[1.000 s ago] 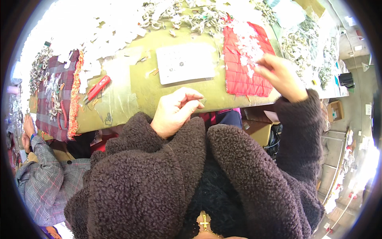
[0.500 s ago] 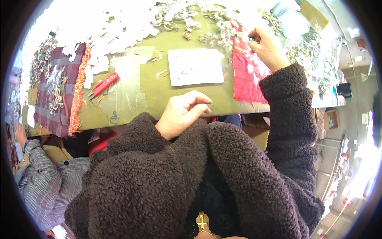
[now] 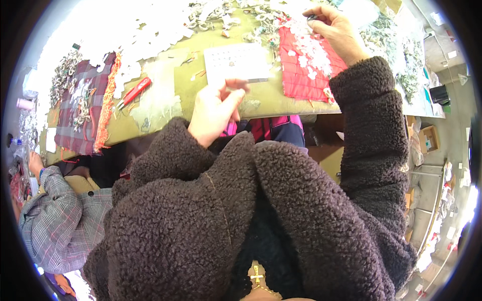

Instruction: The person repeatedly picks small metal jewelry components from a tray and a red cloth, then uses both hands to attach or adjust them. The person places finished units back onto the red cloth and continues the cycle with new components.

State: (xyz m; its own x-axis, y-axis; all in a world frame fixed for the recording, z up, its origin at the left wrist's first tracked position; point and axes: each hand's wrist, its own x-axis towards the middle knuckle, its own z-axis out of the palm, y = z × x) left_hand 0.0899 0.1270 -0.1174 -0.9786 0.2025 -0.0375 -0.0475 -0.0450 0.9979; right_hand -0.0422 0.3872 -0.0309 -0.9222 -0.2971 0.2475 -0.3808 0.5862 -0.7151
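Note:
My right hand (image 3: 335, 27) reaches far across the table, above the red quilted cloth (image 3: 301, 75), which is strewn with small white pieces. Its fingertips pinch a small dark piece near a pile of silvery trinkets (image 3: 261, 12). My left hand (image 3: 215, 108) hovers at the table's near edge, thumb and fingers pressed together just under the white card (image 3: 237, 61) with small dots on it. I cannot make out anything between those fingers. Both arms wear a dark brown fleece sleeve (image 3: 366, 115).
Red-handled snips (image 3: 133, 93) lie on a clear plastic bag (image 3: 159, 100) on the olive table (image 3: 266, 100). A plaid cloth (image 3: 75, 113) with an orange fringe holds trinkets at the left. Another person in a checked jacket (image 3: 55, 226) sits at lower left. Cardboard boxes (image 3: 427, 140) stand at right.
My right hand has moved from the near part of the red cloth up to its far edge. My left hand has risen slightly toward the white card.

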